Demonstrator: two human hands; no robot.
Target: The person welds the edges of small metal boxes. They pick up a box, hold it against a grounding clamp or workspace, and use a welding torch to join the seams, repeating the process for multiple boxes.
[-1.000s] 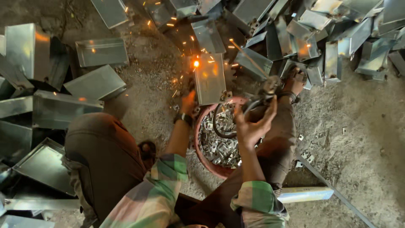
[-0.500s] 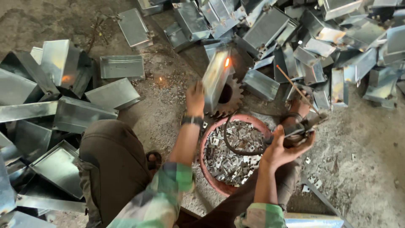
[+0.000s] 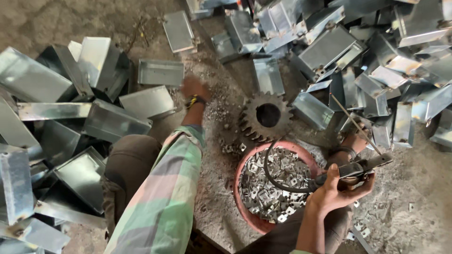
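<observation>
Gone from the toothed wheel is the metal box that half a second ago stood on it throwing sparks; the left hand (image 3: 194, 89) has swung away to the upper centre-left of the frame, blurred, so whether its fingers are closed or spread cannot be told. It hovers by the flat grey sheet-metal trays (image 3: 160, 72) lying on the dusty concrete floor (image 3: 84, 19).

Heaps of folded galvanised steel boxes (image 3: 372, 51) fill the upper right and the left edge, many cut off by the frame; bare floor stays open only at the upper left and lower right.

A round reddish bowl (image 3: 245, 207) at lower centre holds small square metal clips (image 3: 270, 188); its lower rim is hidden by the right forearm. Just above it lies the dark rusty toothed gear wheel (image 3: 266, 115), uncovered, with a few clips beside it.

The right hand (image 3: 336, 190) has its fingers wrapped around the dark welding electrode holder (image 3: 360, 167), whose thin rod (image 3: 355, 123) slants up-left and whose black cable (image 3: 275, 176) loops over the bowl.
</observation>
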